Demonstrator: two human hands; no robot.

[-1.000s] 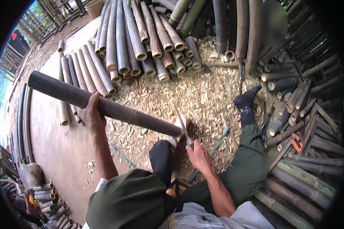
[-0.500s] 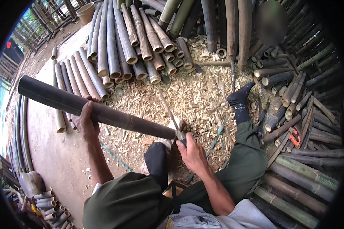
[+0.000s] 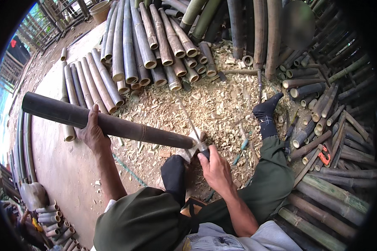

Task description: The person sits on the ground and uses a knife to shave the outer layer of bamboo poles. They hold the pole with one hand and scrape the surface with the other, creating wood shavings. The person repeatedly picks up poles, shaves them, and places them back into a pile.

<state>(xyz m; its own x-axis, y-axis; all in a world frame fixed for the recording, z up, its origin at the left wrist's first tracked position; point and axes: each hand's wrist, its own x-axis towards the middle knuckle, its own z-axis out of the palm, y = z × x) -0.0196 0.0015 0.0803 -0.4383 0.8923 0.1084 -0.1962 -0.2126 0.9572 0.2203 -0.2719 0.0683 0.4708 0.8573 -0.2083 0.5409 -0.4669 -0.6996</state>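
A dark brown bamboo tube slants across from the far left down to the middle. My left hand grips it from below near its midpoint, thumb up along the near side, the other fingers hidden behind. In my right hand is the dark handle of a knife, its thin blade pointing up and away to the left. The blade's base lies by the tube's pale cut end, close to a small block on the ground; whether they touch I cannot tell. My left foot in a black sock is beside the block.
Pale wood chips cover the ground ahead. Rows of cut bamboo lie beyond them. More bamboo pieces are heaped on the right, with an orange-handled tool among them. My right leg stretches out to the right.
The whole view has shifted slightly. My left thumb now stands straighter against the bamboo tube, and its fingers no longer show beyond it. My right hand has moved slightly forward with the knife.
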